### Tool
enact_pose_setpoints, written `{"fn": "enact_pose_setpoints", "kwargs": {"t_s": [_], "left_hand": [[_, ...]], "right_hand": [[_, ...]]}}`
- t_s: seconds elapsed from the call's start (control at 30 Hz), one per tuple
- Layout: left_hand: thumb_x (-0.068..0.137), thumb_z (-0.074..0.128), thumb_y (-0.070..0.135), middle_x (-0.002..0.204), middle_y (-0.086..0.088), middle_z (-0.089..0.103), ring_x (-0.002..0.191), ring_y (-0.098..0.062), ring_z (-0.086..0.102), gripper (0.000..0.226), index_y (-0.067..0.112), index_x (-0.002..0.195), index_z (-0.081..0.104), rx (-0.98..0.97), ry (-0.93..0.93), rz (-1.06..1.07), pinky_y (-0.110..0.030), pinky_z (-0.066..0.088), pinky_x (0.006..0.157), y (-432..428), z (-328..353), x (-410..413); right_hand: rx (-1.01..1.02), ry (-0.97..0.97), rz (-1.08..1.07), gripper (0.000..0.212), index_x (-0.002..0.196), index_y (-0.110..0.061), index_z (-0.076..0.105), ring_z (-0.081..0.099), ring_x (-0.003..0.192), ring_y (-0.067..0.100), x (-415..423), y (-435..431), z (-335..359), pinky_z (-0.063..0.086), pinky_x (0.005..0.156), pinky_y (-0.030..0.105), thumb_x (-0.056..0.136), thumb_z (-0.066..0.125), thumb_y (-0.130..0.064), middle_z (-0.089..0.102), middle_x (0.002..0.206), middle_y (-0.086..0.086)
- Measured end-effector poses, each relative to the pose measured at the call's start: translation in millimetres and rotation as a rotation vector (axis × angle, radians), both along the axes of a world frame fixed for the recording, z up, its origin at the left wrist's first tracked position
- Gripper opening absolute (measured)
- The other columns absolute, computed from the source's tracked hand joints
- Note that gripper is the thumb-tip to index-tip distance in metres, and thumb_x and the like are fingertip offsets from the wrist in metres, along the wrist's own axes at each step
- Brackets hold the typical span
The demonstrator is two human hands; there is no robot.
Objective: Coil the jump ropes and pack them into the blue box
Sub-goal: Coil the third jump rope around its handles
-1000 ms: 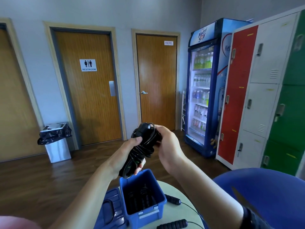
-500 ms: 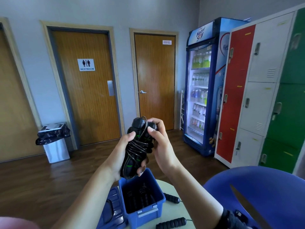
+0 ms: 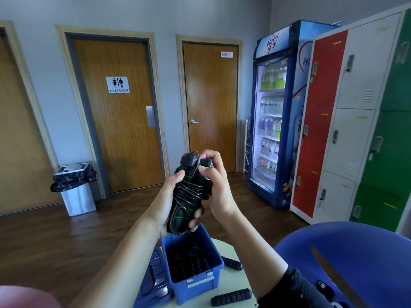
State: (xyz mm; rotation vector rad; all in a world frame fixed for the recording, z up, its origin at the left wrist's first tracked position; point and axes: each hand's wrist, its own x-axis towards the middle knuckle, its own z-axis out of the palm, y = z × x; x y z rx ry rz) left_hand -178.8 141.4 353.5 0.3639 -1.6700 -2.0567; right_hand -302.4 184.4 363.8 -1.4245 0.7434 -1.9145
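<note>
Open box (image 3: pixel 193 270) on the table (image 3: pixel 231 283) below; its lid (image 3: pixel 153 278) alongside. My left hand (image 3: pixel 171 203) wraps the coiled rope (image 3: pixel 189 194); right hand (image 3: pixel 216 181) fingertips pinch its top.

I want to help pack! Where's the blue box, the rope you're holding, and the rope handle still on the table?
blue box (image 3: pixel 195 283): head view, front wall.
coiled jump rope (image 3: pixel 189 192): head view, wrapped cord in the middle.
loose handle (image 3: pixel 231 297): head view, ribbed grip on the table.
</note>
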Motion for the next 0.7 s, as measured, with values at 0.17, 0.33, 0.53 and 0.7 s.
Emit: {"fn": "enact_pose_setpoints", "kwargs": {"t_s": [0.17,0.33,0.53,0.7], "left_hand": [[0.071,0.048,0.072,0.06,-0.017,0.052,0.042,-0.025,0.048,0.073,0.008,0.103,0.065,0.027,-0.014,0.028,-0.03,0.041,0.049,0.6,6.3,-1.7],[0.073,0.048,0.072,0.061,-0.017,0.052,0.042,-0.025,0.049,0.076,0.008,0.111,0.062,0.054,0.031,-0.016,-0.029,0.044,0.048,-1.2,9.8,0.0],[0.071,0.05,0.075,0.061,-0.016,0.054,0.043,-0.024,0.052,0.076,0.011,0.11,0.064,0.098,0.077,-0.087,-0.029,0.044,0.049,0.2,6.6,-0.2],[0.073,0.052,0.073,0.062,-0.015,0.054,0.044,-0.024,0.053,0.073,0.011,0.109,0.064,0.107,0.031,-0.153,-0.029,0.045,0.048,1.6,11.4,3.2]], "right_hand": [[-0.041,-0.028,0.084,0.024,0.1,-0.016,0.044,0.047,0.08,0.021,1.1,-1.5,3.0,0.044,0.068,0.026,0.08,0.047,-0.002,0.046,0.09,0.009],[-0.022,0.057,0.136,0.038,0.114,-0.022,0.047,0.056,0.088,0.017,-3.3,-3.0,9.2,0.049,0.073,0.025,0.08,0.048,-0.004,0.059,0.1,0.002],[-0.078,0.158,0.073,0.031,0.109,-0.008,0.042,0.054,0.076,0.003,-4.9,1.0,11.0,0.045,0.069,0.015,0.08,0.048,0.001,0.055,0.089,-0.005],[0.032,0.088,0.115,0.038,0.106,-0.016,0.04,0.055,0.073,0.008,-14.5,-0.5,10.3,0.045,0.062,0.021,0.074,0.061,-0.015,0.054,0.087,-0.003]]}}
